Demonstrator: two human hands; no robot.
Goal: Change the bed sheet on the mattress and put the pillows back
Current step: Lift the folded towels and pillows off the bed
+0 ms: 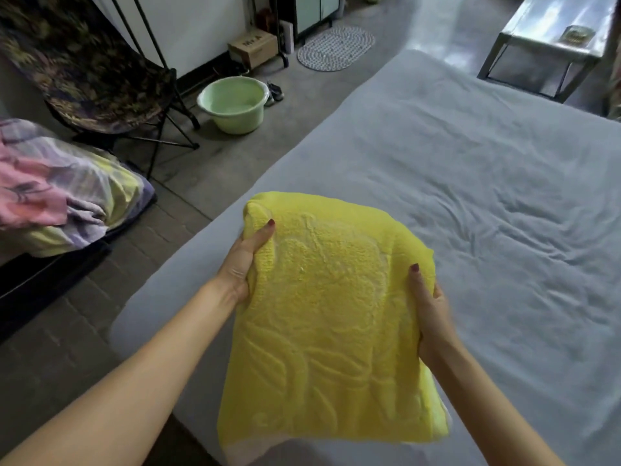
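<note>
Here, at the far left, a heap of crumpled bedding [57, 190], pink, lilac and pale yellow, is lying on a low dark platform beside the mattress. Behind it a folding chair [90, 62] with dark patterned fabric is standing on the floor, and just to its right a pale green basin [233, 104] is sitting on the floor with a pair of shoes [275, 91] touching its far side. Further back, a cardboard box [253, 48] is resting against the wall, next to an oval mat [336, 48].

The person is standing at the near end of the mattress [487, 203], which is wearing a grey sheet, creased in places. The left hand [247, 260] is gripping the left edge of a yellow towelling pillow [329, 317], thumb lying on top, fingers hidden underneath. The pillow is being held over the near left part of the mattress; whether its underside is touching the sheet cannot be told. The right hand [431, 311] is gripping the pillow's right edge, thumb on top and fingers curling round the side.

At the far right, beyond the mattress, a metal-framed bench [551, 38] is standing on the floor, carrying a small object too blurred to identify.
</note>
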